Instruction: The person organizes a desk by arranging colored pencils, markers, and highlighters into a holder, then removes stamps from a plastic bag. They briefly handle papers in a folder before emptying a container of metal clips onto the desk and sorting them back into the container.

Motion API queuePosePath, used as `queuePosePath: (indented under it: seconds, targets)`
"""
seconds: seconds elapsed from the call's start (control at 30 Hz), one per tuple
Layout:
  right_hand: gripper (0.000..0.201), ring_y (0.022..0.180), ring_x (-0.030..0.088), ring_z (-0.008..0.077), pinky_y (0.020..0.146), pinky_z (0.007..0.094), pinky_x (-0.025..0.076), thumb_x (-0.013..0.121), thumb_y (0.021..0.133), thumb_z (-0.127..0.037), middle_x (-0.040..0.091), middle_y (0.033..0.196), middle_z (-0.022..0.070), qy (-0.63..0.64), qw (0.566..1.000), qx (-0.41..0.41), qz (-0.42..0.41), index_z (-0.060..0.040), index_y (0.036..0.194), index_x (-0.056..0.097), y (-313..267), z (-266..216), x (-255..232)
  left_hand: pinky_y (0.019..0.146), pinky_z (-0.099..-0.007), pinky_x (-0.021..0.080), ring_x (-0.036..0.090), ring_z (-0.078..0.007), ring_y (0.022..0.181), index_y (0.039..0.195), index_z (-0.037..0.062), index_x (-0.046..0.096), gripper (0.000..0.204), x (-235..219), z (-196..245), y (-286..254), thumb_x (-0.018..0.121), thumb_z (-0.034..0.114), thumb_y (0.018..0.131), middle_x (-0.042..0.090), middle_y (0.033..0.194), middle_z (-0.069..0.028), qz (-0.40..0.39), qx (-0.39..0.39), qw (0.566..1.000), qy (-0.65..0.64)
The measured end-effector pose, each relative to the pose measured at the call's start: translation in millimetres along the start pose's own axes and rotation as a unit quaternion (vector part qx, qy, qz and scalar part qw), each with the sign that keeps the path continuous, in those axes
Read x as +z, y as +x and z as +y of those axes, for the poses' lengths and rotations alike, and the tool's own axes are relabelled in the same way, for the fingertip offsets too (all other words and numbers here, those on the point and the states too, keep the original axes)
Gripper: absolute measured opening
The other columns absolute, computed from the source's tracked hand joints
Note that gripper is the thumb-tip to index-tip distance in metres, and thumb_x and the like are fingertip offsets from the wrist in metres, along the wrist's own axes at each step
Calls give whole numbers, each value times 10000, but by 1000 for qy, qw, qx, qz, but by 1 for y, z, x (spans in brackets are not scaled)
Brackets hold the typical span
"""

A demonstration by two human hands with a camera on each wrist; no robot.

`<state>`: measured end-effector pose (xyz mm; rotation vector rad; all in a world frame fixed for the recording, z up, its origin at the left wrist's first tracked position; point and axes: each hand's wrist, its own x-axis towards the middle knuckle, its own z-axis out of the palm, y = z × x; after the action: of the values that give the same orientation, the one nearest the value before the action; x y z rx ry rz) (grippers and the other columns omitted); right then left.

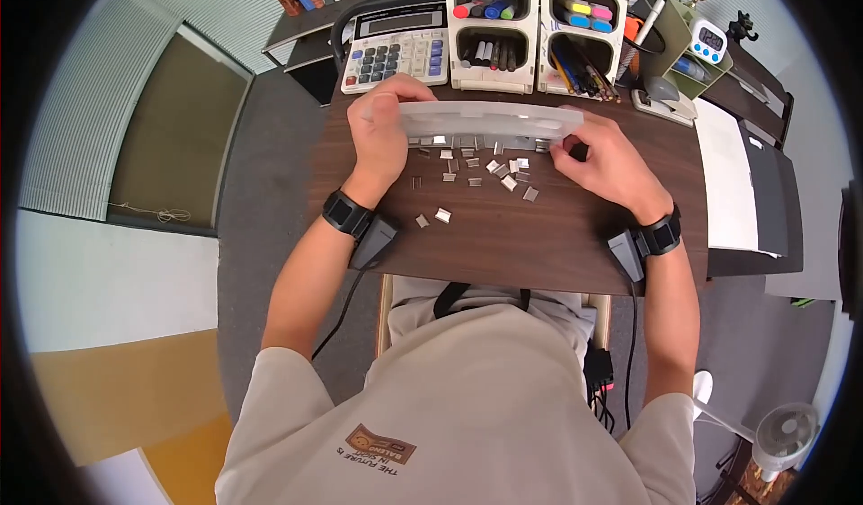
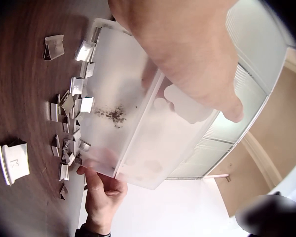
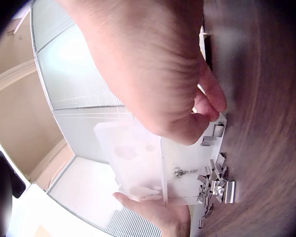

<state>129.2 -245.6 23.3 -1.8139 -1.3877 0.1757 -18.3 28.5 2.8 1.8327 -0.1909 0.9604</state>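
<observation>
A translucent plastic box with its lid swung up is tipped on its long side at the table's middle. My left hand grips its left end, thumb over the upper part. At the other end my right hand holds the corner, its fingers bent low by the tabletop. Small metal clips lie scattered in front of the box, and several more sit along its lower edge. In the left wrist view a larger-looking clip lies apart from the pile. Dark specks mark the box's clear wall.
Behind the box stand a calculator and white organizers with markers and pencils. A stapler and a small digital timer are at the back right. White paper on a black board lies right of the table.
</observation>
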Motion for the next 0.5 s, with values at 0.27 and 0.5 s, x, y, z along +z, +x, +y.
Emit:
queuePosePath:
  seconds: [0.27, 0.5]
  targets:
    - [145, 740, 656, 285, 684, 392, 535, 669, 857, 21, 645, 909, 141, -6, 1000, -22, -9, 36, 997, 635, -1, 6, -2, 737, -299, 477, 624, -166, 795, 850, -51, 685, 784, 2, 1, 1, 409, 643, 1087, 693, 854, -88, 0, 2, 1000, 3]
    - [242, 766, 672, 282, 709, 385, 555, 672, 867, 21, 698, 1060, 151, -12, 999, -32, 8, 29, 1109, 675, 0, 2, -3, 743, -302, 477, 628, -173, 799, 849, -49, 682, 789, 3, 4, 1, 394, 646, 1089, 693, 855, -91, -5, 9, 1000, 10]
